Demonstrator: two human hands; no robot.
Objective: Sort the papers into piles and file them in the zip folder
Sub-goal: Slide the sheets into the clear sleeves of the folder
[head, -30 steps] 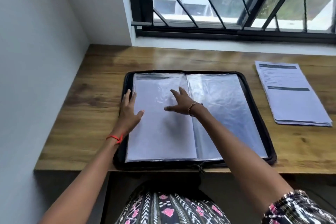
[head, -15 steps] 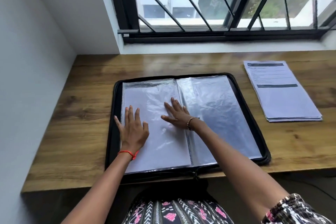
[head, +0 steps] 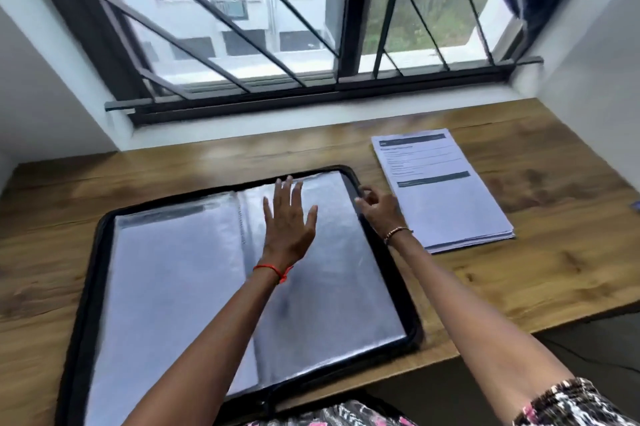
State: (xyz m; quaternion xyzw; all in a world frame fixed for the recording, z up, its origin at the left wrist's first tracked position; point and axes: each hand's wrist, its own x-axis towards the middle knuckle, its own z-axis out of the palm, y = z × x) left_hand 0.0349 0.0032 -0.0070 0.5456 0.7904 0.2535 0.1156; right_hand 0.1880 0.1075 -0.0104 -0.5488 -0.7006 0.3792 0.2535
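The black zip folder (head: 86, 280) lies open on the wooden desk, with clear plastic sleeves on both sides. A white sheet (head: 173, 280) fills the left sleeve. My left hand (head: 289, 221) lies flat with spread fingers on the upper part of the right sleeve (head: 339, 280). My right hand (head: 379, 209) is at the folder's upper right rim, its fingers curled onto the outer edge of that sleeve; blur hides the exact hold. A stack of printed papers (head: 446, 197) lies just right of the folder, partly behind my right hand.
The desk (head: 554, 252) runs to a white wall on the left and a barred window (head: 277, 45) at the back. Its front edge falls away at the lower right. A small dark thing (head: 635, 206) shows at the right frame edge.
My left hand has moved from the left page across to the right page. My right hand has left the folder's middle for its right rim. The view has swung left and tilted.
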